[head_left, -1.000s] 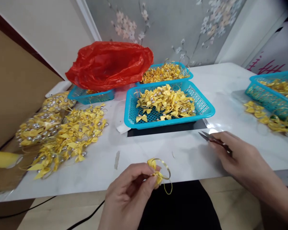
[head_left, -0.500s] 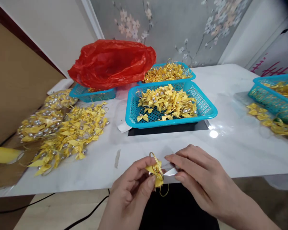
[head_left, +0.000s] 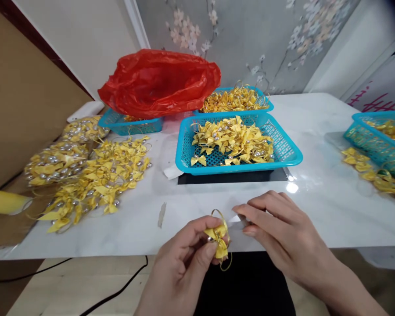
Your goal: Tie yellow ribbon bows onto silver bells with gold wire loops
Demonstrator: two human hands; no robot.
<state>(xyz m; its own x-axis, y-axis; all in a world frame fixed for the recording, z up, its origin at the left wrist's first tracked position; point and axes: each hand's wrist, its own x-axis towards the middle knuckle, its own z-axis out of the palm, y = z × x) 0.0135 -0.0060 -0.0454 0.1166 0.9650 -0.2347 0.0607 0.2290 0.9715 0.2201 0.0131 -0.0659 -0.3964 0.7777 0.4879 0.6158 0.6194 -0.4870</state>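
Observation:
My left hand (head_left: 187, 259) is closed on a yellow ribbon bow (head_left: 220, 245) that has a small silver bead or bell and a loop of gold cord. The thumb and fingers pinch the bow at the table's front edge, with the cord looping above and below it. My right hand (head_left: 279, 232) is closed just to the right, apart from the bow. Between its thumb and fingertips is a small pale, shiny, flat piece (head_left: 236, 218), pointing toward the bow; its kind cannot be made out.
Beyond my hands stands a blue basket (head_left: 240, 169) of yellow bows. Loose bows (head_left: 102, 180) lie heaped at left. Behind are a red plastic bag (head_left: 158, 83) and another full basket (head_left: 263, 94). One more basket (head_left: 362, 127) stands at right. Black cables (head_left: 118, 289) run below the table.
My right hand has drawn back to the right with the pale piece, widening the gap from the bow. The left hand still holds the bow. The view has shifted slightly.

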